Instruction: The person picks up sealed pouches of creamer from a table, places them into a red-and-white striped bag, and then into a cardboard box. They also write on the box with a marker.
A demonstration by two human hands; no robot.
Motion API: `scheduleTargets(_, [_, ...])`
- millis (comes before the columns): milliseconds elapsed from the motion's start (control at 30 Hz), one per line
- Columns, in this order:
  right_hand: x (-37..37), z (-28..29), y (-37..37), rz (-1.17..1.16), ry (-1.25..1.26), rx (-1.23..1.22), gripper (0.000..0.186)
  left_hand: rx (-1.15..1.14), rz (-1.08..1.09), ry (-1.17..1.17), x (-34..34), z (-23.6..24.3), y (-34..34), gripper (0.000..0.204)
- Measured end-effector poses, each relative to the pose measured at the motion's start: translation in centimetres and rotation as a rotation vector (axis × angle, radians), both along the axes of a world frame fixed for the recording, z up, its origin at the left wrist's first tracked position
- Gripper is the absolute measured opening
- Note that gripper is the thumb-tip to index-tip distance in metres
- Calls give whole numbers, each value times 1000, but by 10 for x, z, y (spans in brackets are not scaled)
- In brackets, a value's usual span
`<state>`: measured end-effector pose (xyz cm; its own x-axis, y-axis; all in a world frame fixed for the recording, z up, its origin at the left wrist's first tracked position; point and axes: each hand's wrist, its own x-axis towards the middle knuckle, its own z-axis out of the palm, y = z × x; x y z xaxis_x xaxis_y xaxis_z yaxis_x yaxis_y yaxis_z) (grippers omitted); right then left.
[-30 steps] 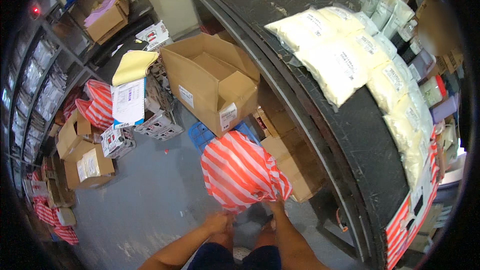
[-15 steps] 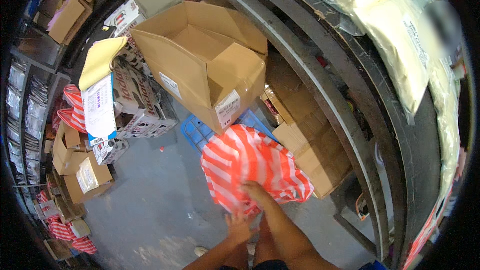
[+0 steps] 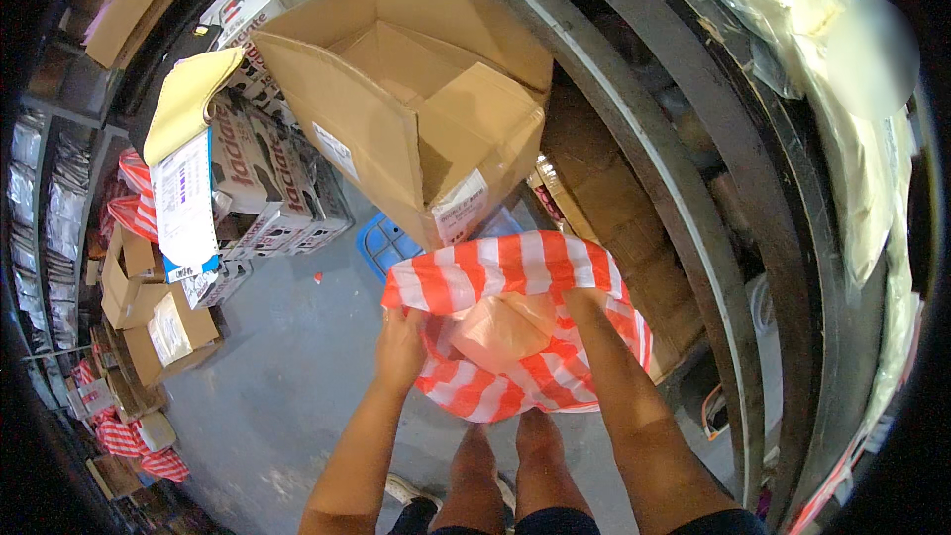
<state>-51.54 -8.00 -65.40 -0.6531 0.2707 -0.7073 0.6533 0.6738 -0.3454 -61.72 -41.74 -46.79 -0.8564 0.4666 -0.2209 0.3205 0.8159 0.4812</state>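
A red-and-white striped plastic bag [image 3: 500, 263] hangs in front of my legs with its mouth spread wide. My left hand [image 3: 400, 337] is closed on the left side of its rim. On the right side, my right hand [image 3: 584, 304] grips the rim, with its fingertips partly hidden by the plastic. Inside the bag lies a pale, pinkish-tan bulky item [image 3: 503, 329]; its kind cannot be made out. Just beyond the bag stands a large open cardboard box [image 3: 347, 89], its flaps up, resting over a blue plastic pallet [image 3: 384, 246].
Dark metal shelving [image 3: 684, 208] curves along the right, with plastic-wrapped cream packages [image 3: 842, 168] on top. Flattened cardboard [image 3: 634, 267] lies beneath it. To the left, a clipboard with papers [image 3: 183, 198] leans against printed cartons [image 3: 260, 154]; small open boxes [image 3: 178, 337] sit on the grey floor [image 3: 267, 367].
My hands have moved apart to opposite sides of the striped bag. Its mouth, bunched up before, is now spread, and the pale item inside shows.
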Motion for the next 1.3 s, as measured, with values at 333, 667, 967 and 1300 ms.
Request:
scheduleTargets(333, [-29, -22, -163, 298, -66, 61, 67, 97, 24, -65, -4, 23, 16, 57])
scheduleTargets(667, [46, 29, -162, 260, 246, -352, 34, 17, -21, -196, 22, 42, -12, 54])
scheduleTargets(967, [187, 432, -82, 220, 561, -486, 23, 254, 151, -969, 86, 137, -47, 74])
scheduleTargets(1300, [354, 797, -4, 162, 1230, -24, 21, 1174, -238, -1853, 208, 412, 118, 87])
